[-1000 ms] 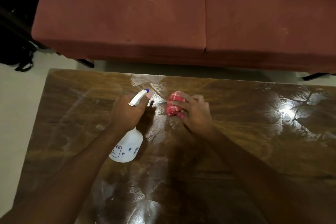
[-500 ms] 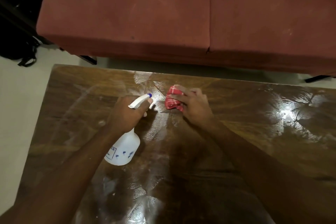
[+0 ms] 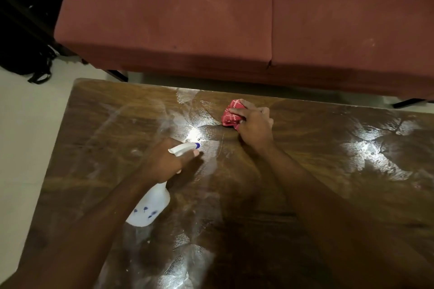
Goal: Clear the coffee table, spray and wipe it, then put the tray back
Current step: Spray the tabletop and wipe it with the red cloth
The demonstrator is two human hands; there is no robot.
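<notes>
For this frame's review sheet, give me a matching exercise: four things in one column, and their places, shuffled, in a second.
Things:
1 spray bottle
2 cloth
3 sofa
4 black bag

Places:
A on the floor, far left
B under the right hand, on the table
C gripped by the left hand
D beyond the table's far edge

Pairs: 1-C, 2-B, 3-D, 4-A
</notes>
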